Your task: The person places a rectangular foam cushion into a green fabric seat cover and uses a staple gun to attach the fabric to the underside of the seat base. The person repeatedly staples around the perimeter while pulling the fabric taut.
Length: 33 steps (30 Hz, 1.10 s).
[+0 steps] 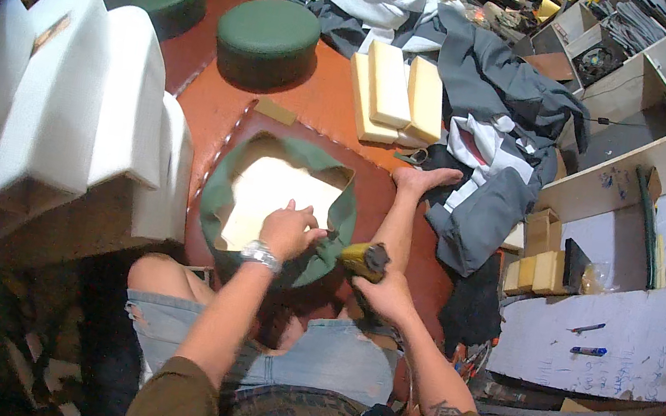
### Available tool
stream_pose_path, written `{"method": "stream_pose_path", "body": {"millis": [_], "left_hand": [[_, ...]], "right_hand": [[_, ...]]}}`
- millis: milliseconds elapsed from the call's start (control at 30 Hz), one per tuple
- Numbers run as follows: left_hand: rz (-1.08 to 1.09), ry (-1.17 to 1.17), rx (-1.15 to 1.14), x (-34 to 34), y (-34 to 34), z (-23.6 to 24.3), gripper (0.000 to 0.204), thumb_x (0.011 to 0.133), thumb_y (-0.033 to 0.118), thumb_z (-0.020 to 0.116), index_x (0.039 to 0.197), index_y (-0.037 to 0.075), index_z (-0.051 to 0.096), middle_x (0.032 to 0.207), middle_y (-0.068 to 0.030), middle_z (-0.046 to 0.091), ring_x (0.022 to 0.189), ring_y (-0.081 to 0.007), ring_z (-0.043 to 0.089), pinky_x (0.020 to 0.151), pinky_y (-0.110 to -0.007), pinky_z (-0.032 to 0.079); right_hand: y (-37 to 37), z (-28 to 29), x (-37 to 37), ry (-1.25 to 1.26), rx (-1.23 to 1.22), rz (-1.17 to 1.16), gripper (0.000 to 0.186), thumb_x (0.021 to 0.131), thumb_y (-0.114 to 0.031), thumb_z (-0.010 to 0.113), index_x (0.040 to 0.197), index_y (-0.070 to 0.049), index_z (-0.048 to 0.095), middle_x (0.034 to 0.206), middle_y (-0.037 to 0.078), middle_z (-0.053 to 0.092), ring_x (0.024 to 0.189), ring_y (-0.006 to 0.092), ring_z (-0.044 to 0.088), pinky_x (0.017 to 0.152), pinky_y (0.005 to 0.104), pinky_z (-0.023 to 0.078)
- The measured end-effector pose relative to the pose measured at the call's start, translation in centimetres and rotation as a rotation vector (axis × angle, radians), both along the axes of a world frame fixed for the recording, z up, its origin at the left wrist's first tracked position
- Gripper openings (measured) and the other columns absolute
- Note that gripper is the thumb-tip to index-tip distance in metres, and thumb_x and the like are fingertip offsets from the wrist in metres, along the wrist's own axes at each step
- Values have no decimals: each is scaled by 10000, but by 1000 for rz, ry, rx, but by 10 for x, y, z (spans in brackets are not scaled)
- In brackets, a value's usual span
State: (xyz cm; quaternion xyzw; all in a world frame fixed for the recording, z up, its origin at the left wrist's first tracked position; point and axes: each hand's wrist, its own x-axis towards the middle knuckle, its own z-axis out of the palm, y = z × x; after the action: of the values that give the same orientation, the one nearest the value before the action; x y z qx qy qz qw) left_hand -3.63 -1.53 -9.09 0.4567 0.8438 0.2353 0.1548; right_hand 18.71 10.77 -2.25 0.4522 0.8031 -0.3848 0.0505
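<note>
Green fabric is folded up around a pale, flat panel on the maroon padded mat. My left hand lies over the panel near the fabric's right edge, fingers spread, thumb close to that edge. My right hand grips a yellow and black staple gun, held just right of the fabric, its front near the green rim. My bare right leg stretches forward beyond the tool.
Green round cushions sit behind, beside stacked yellow foam blocks. Grey and white fabric is heaped at the back right. Tall white padded pieces stand left. Wooden shelving and a white board with pens are right.
</note>
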Motion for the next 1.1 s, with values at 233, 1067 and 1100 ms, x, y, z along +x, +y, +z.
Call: {"method": "stream_pose_path", "body": {"millis": [233, 1067, 1100], "left_hand": [[674, 223, 120, -42, -129, 28, 454, 944, 398, 744, 1137, -4, 658, 1002, -206, 736, 972, -399, 695, 855, -510, 535], [1217, -675, 280, 4, -377, -50, 294, 949, 292, 731, 1050, 17, 748, 966, -163, 767, 748, -227, 749, 697, -376, 590], [1128, -402, 153, 14, -381, -75, 278, 918, 275, 738, 1052, 33, 764, 1006, -199, 767, 831, -288, 758, 758, -428, 592]], "right_hand": [[-9, -7, 89, 427, -225, -557, 277, 905, -243, 785, 1006, 8, 725, 763, 60, 690, 593, 152, 631, 535, 327, 512], [-12, -8, 100, 640, -317, -554, 207, 955, -234, 754, 1039, -78, 647, 774, 4, 620, 558, 98, 549, 466, 267, 445], [-11, -9, 102, 650, -324, -546, 209, 956, -235, 753, 1042, -77, 647, 774, 5, 619, 556, 99, 548, 464, 268, 444]]}}
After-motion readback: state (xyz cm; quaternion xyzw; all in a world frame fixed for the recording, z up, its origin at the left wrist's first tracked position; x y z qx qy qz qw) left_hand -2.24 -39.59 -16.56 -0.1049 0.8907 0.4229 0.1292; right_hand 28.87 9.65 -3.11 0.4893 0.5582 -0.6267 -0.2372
